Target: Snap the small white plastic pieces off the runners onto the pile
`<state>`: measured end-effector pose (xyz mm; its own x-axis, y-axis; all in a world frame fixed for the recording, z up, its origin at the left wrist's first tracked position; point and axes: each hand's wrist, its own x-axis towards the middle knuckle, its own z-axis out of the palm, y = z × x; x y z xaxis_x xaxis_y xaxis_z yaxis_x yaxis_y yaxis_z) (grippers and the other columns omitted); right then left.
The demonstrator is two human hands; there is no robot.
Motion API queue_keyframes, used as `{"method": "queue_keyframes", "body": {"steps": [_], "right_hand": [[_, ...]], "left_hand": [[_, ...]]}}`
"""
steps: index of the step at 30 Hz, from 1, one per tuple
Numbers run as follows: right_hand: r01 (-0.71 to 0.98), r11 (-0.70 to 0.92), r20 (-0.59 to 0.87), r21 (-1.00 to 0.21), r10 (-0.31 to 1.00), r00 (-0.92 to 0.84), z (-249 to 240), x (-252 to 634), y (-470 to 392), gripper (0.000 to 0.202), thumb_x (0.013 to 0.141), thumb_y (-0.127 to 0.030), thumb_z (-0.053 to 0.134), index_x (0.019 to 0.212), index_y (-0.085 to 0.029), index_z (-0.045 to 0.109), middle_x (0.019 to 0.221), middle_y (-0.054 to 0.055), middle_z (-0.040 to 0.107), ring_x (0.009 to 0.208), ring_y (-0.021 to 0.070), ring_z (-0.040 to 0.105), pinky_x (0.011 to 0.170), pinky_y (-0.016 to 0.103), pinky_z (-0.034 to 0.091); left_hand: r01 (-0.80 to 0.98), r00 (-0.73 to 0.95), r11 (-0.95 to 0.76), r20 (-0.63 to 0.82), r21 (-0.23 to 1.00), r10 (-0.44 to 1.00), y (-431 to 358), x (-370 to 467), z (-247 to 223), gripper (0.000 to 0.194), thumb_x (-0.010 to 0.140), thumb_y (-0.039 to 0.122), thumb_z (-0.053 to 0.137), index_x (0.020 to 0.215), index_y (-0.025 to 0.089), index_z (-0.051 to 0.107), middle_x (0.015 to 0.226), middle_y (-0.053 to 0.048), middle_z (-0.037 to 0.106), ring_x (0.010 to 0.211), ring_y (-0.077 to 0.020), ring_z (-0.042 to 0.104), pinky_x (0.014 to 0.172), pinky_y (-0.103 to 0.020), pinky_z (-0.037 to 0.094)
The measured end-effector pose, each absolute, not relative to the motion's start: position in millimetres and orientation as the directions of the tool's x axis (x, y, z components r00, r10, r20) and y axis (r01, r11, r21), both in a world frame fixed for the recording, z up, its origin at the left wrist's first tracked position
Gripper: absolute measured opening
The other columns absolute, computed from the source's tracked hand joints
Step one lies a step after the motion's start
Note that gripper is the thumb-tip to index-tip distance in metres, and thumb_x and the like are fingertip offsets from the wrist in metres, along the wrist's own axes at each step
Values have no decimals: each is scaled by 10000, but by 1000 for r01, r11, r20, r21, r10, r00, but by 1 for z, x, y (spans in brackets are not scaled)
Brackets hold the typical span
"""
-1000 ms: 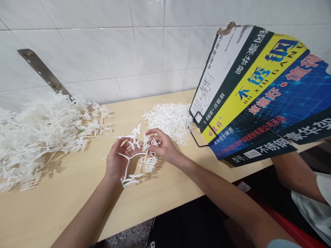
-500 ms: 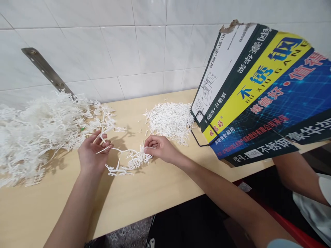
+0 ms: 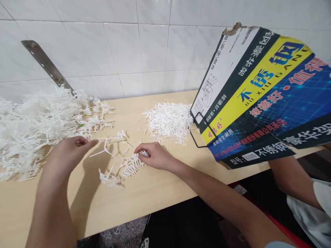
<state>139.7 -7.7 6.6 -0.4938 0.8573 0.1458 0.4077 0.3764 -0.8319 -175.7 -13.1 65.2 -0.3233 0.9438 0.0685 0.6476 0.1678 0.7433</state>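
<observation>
A branching white plastic sprue [image 3: 106, 146] is stretched between my two hands, just above the wooden table. My left hand [image 3: 67, 151] pinches one end of it between thumb and fingertips. Around the comb-like end, where many thin white prongs [image 3: 133, 165] stick out, the fingers of my right hand [image 3: 155, 155] are closed. Some loose-looking white bits show between those fingers. A large tangled heap of similar white sprues [image 3: 33, 127] lies left of my left hand. Beyond my right hand is a lower pile of small white plastic pieces [image 3: 169, 122].
A printed cardboard box panel [image 3: 258, 100] leans at the right, with a black wire frame [image 3: 201, 137] at its lower corner. A metal bracket [image 3: 46, 65] is against the tiled wall [image 3: 144, 51]. Another person's arm [image 3: 289, 179] shows below the cardboard.
My left hand has moved left and turned palm down, from palm up to a pinch. My right hand has shifted slightly left and down, and the sprue has turned and swung between them.
</observation>
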Motion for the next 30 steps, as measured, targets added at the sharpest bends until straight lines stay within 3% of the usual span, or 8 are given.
{"method": "queue_keyframes", "body": {"steps": [2, 4, 8, 10, 12, 17, 25, 30], "right_hand": [[399, 457, 198, -795, 817, -542, 5, 138, -8, 174, 895, -241, 641, 1019, -281, 756, 990, -20, 776, 766, 132, 662, 696, 260, 450], [376, 529, 236, -761, 766, -598, 3, 135, -9, 176, 904, -224, 629, 1021, -279, 749, 1047, -15, 774, 860, 148, 683, 742, 260, 470], [313, 636, 286, -705, 659, -695, -2, 128, -12, 189, 917, -194, 591, 1024, -278, 722, 1058, -12, 770, 961, 167, 696, 811, 274, 495], [288, 671, 312, -683, 625, -716, -4, 127, -15, 177, 900, -179, 594, 1003, -267, 707, 1050, -1, 767, 994, 180, 697, 833, 290, 508], [256, 695, 337, -672, 595, -729, -5, 125, -16, 174, 878, -154, 593, 976, -259, 692, 1064, 12, 764, 1035, 191, 697, 880, 312, 521], [123, 729, 397, -673, 497, -772, -6, 123, -15, 203, 786, -71, 594, 867, -248, 648, 1153, 34, 753, 1285, 219, 623, 1151, 399, 423], [116, 699, 374, -706, 506, -777, -5, 126, -10, 232, 740, -28, 589, 825, -244, 575, 1233, 46, 725, 1385, 222, 550, 1200, 425, 381], [169, 687, 335, -707, 535, -776, -4, 128, -11, 192, 777, -52, 590, 825, -234, 551, 1235, 54, 725, 1327, 215, 594, 1124, 380, 445]], "left_hand": [[808, -348, 280, 38, 518, 937, -30, -163, 72, 481, 624, 574, 880, 869, 216, 674, 670, -18, 666, 571, -229, 562, 527, -249, 305], [881, -378, 252, 276, 401, 883, -50, -142, 73, 407, 745, 587, 772, 882, 230, 633, 712, -38, 669, 627, -262, 572, 558, -277, 309], [820, 9, -293, 500, 492, 866, -71, -96, 54, 135, 897, 368, 601, 923, 253, 665, 901, -75, 707, 819, -285, 635, 716, -356, 433], [811, 241, -400, 380, 426, 893, -69, -83, 41, 163, 891, 192, 526, 935, 250, 671, 951, -99, 697, 868, -289, 629, 727, -352, 435], [871, 267, -326, 204, 367, 942, -61, -80, 30, 245, 806, 44, 484, 869, 222, 640, 898, -104, 663, 797, -277, 621, 677, -338, 415], [969, 143, -155, 74, 191, 987, -47, -87, 22, 163, 910, 128, 470, 905, 195, 618, 923, -102, 611, 664, -235, 597, 573, -315, 345], [908, 100, -141, 122, 395, 987, -30, -82, 15, 215, 962, 299, 482, 935, 231, 683, 993, -73, 659, 751, -210, 646, 634, -299, 402], [909, 9, -94, 206, 407, 979, -31, -88, 10, 201, 932, 291, 465, 793, 210, 586, 815, -72, 653, 693, -230, 624, 638, -319, 418]]}}
